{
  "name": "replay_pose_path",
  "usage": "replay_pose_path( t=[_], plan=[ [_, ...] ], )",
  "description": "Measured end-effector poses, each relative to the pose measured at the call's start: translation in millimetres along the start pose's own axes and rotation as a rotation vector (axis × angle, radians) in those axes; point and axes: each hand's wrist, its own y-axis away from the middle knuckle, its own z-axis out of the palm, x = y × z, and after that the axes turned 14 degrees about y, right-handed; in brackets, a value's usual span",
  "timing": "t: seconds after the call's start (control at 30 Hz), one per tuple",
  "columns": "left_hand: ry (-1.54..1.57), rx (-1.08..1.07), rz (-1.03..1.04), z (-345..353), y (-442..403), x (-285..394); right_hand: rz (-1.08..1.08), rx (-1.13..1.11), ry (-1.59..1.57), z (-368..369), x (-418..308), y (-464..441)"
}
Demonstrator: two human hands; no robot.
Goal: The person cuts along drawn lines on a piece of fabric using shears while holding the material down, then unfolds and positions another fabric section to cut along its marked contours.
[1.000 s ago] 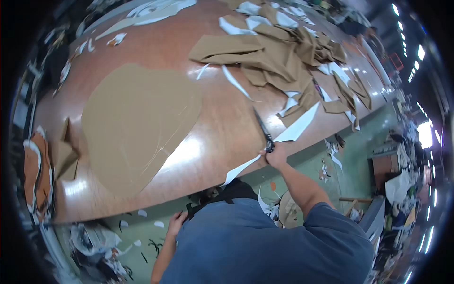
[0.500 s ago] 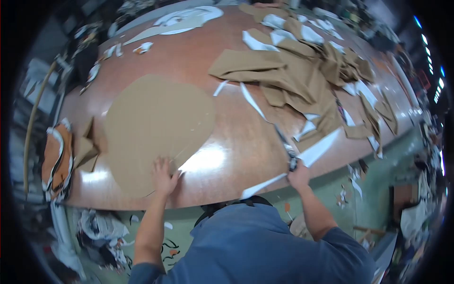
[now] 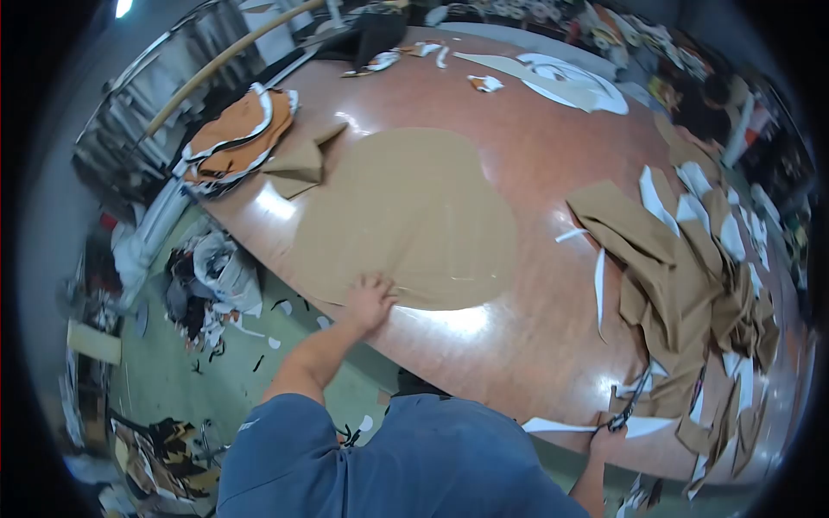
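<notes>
A large rounded tan piece (image 3: 414, 216) lies flat on the wooden table (image 3: 535, 345). My left hand (image 3: 370, 302) rests on its near edge with the fingers spread. At the table's near right edge, my right hand (image 3: 607, 439) is wrapped round the handles of black scissors (image 3: 632, 401), whose blades point away from me. White strips (image 3: 561, 426) lie on both sides of that hand. Beyond the scissors is a crumpled heap of tan material (image 3: 673, 285) mixed with white scraps.
Orange pieces with white edging (image 3: 237, 138) and a folded tan scrap (image 3: 302, 164) lie at the far left. White pieces (image 3: 579, 82) sit at the back. Another person (image 3: 712, 104) is at the far right. A filled bag (image 3: 226, 272) stands on the floor.
The view has swung left. My left hand has come up from beside my body onto the tan piece. My right hand still holds the scissors near the table's edge.
</notes>
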Motion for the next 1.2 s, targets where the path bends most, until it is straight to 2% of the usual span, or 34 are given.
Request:
replay_pose_path(
  t=[0.1,0.2,0.27,0.33,0.4,0.5,0.6,0.67,0.73,0.87,0.97,1.17,1.2],
  plan=[
    [0.102,-0.001,-0.006,14.2,8.6,24.1,-0.015,-0.028,0.047,-2.7,-3.0,-0.6],
    [0.028,0.12,-0.114,15.3,-14.3,-4.0,0.033,-0.07,0.055,-13.4,-13.6,0.7],
    [-0.049,0.06,-0.328,-12.2,-41.7,-43.1,0.02,-0.069,0.114,-18.0,-16.6,-0.3],
    [0.152,0.197,-0.483,-52.8,-56.3,-83.2,0.029,-0.06,0.12,-17.9,-18.7,5.0],
    [0.162,0.235,-0.654,-81.1,-65.6,-111.3,0.037,-0.045,0.08,-12.4,-16.6,5.3],
    [0.116,0.142,-0.64,-99.2,-69.0,-108.4,0.09,-0.008,0.161,-8.5,-23.5,11.3],
    [0.12,0.275,-0.466,-71.6,-81.5,-114.5,0.107,-0.024,0.218,-12.1,-33.6,16.2],
    [0.01,0.097,-0.289,-62.2,-77.9,-77.5,0.085,-0.014,0.294,-7.4,-26.1,13.3],
    [0.11,-0.054,-0.203,-53.3,-82.1,-52.9,0.088,-0.111,0.223,-12.7,-35.7,17.0],
    [0.159,-0.275,-0.357,-64.9,-107.4,-40.6,0.096,-0.295,0.087,-52.0,-60.9,25.3],
    [0.181,-0.221,-0.416,-77.3,-134.9,-69.8,0.026,-0.391,0.15,-55.1,-58.5,25.2],
    [0.169,-0.215,-0.616,-118.9,-184.3,-133.9,0.053,-0.38,0.156,-45.8,-70.8,46.8],
    [0.15,-0.168,-0.612,-95.7,-200.3,-168.9,0.056,-0.374,0.151,-44.9,-71.5,52.9]
  ],
)
